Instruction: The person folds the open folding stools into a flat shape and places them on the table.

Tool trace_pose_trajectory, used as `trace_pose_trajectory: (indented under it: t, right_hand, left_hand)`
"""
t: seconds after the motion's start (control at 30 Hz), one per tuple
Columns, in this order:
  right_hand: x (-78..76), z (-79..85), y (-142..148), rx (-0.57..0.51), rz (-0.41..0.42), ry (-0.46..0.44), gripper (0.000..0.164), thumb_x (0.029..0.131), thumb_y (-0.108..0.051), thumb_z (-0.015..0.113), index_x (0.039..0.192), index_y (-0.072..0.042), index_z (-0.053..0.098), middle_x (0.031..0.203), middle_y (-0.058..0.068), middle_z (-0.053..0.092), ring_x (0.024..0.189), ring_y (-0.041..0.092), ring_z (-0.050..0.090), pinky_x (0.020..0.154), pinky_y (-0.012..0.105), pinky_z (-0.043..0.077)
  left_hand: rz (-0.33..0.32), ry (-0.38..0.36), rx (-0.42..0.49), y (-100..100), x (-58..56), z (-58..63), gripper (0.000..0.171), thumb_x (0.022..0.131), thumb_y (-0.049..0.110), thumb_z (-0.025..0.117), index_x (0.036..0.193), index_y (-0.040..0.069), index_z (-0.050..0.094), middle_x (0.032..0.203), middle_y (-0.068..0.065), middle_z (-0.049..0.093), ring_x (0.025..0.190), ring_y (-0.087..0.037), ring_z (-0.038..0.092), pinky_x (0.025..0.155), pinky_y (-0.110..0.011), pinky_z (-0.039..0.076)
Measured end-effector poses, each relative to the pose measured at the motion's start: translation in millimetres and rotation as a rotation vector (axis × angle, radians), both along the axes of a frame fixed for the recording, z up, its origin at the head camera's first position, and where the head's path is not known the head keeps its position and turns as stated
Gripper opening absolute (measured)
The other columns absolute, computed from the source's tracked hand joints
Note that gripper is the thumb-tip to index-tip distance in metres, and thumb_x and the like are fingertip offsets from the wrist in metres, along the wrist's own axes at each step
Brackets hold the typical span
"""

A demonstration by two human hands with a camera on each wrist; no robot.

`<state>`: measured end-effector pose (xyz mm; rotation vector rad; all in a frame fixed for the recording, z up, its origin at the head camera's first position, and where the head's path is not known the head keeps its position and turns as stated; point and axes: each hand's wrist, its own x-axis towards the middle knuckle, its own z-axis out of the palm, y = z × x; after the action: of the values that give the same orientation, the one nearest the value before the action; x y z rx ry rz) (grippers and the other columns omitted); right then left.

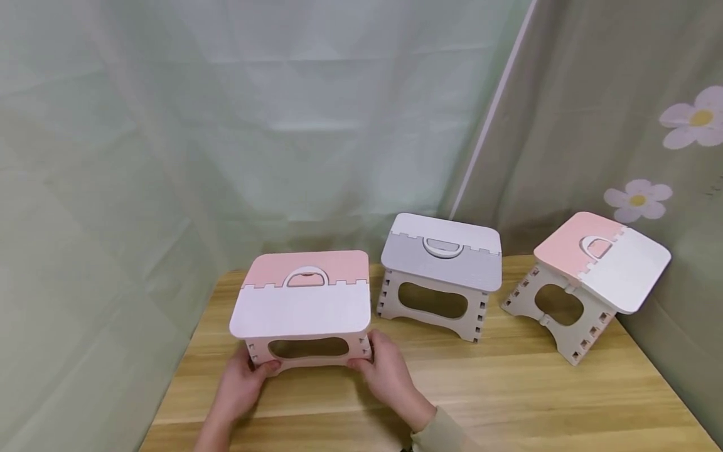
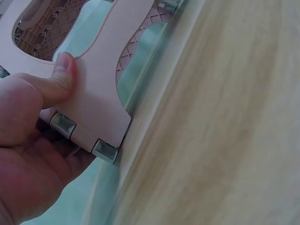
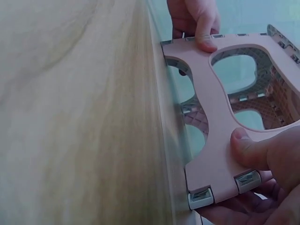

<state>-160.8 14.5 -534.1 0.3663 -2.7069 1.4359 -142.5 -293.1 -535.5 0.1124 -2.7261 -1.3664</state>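
Note:
In the head view an unfolded folding step stool [image 1: 299, 314] with a pink and white top stands at the table's left side. My left hand [image 1: 240, 384] grips its left leg edge low down. The thumb [image 2: 63, 77] lies on the pink front panel and the fingers go behind the hinged corner. On the opposite edge my right hand [image 1: 387, 375] holds the other leg, its thumb [image 3: 243, 150] on the same panel below the oval opening. Most of the fingers are hidden behind the panel. In both wrist views the leg bottoms are close to the tabletop.
A grey and white folding stool [image 1: 440, 276] stands unfolded just to the right. Farther right is another pink and white stool [image 1: 559, 326], turned at an angle. The wooden table [image 1: 508, 402] meets pale green curtains [image 1: 339, 157] at the back and sides.

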Motion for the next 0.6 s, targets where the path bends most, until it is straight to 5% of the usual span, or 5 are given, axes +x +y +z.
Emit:
trace_pose_trajectory:
  t: [0.37, 0.6]
  right_hand:
    - [0.0, -3.6, -6.2, 0.061, -0.007, 0.075, 0.037, 0.089, -0.017, 0.089, 0.115, -0.008, 0.064, 0.102, 0.001, 0.067, 0.095, 0.017, 0.066, 0.081, 0.037, 0.057]
    - [-0.4, -3.4, -6.3, 0.052, -0.003, 0.091, 0.036, 0.090, -0.013, 0.087, 0.117, -0.006, 0.064, 0.104, 0.002, 0.068, 0.097, 0.018, 0.067, 0.083, 0.039, 0.058]
  left_hand:
    - [-0.001, 0.047, -0.061, 5.0, 2.7, 1.2, 0.044, 0.099, 0.010, 0.077, 0.131, -0.005, 0.052, 0.120, -0.021, 0.070, 0.111, -0.029, 0.063, 0.100, -0.051, 0.049]
    - [0.008, 0.058, -0.075, 6.8, 1.4, -0.7, 0.039, 0.099, 0.012, 0.077, 0.127, -0.004, 0.055, 0.115, -0.019, 0.070, 0.106, -0.029, 0.063, 0.097, -0.051, 0.050]
